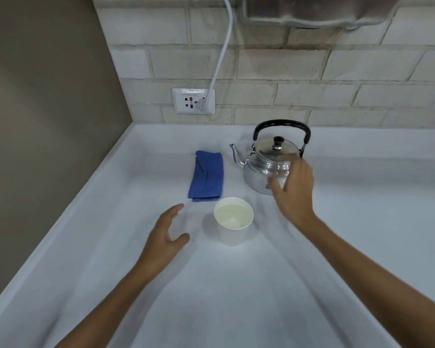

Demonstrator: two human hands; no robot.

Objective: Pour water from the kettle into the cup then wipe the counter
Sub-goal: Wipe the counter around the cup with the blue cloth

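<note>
A shiny steel kettle (pixel 264 164) with a black handle stands upright on the white counter (pixel 236 285), spout pointing left. A white paper cup (pixel 232 222) stands in front of it, with clear water inside. A folded blue cloth (pixel 206 175) lies left of the kettle. My right hand (pixel 293 189) hovers in front of the kettle's right side, fingers apart, blurred, holding nothing. My left hand (pixel 165 237) is open left of the cup, a short gap away from it.
A brick-tiled wall (pixel 312 71) backs the counter. A wall socket (pixel 193 101) has a white cable (pixel 221 54) plugged in, running upward. A grey-brown side wall (pixel 48 109) bounds the counter on the left. A metallic object (pixel 319 11) hangs at the top.
</note>
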